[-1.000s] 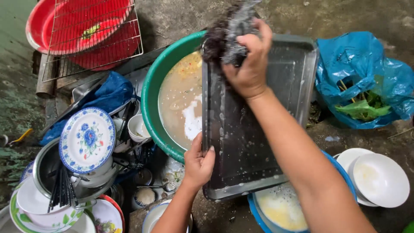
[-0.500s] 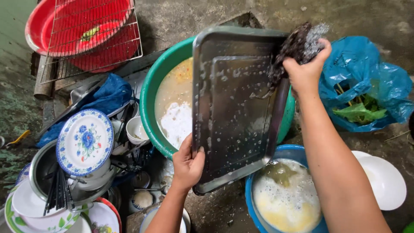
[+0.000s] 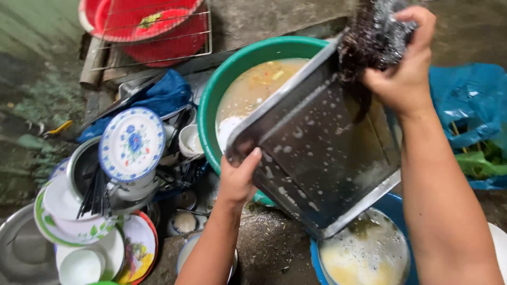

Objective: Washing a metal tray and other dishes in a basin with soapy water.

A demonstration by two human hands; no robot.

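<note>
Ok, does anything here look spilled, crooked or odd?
Nothing looks spilled or broken. The metal tray is tilted steeply over the green basin, but the left hand grips its edge while the right hand presses a dark scourer to it. The stacked dishes lean unevenly.

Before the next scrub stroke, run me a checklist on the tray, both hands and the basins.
1. Left hand grips the metal tray at its lower left edge: ok.
2. Right hand holds the dark scouring pad against the tray's upper edge: ok.
3. Tray tilted, so suds drain toward its lower corner: ok.
4. Blue basin of soapy water sits under that low corner: ok.
5. Green basin behind the tray holds murky water; whether the tray touches its rim: cannot tell.
6. Stacked plates at left stand apart from the tray: ok.
</note>
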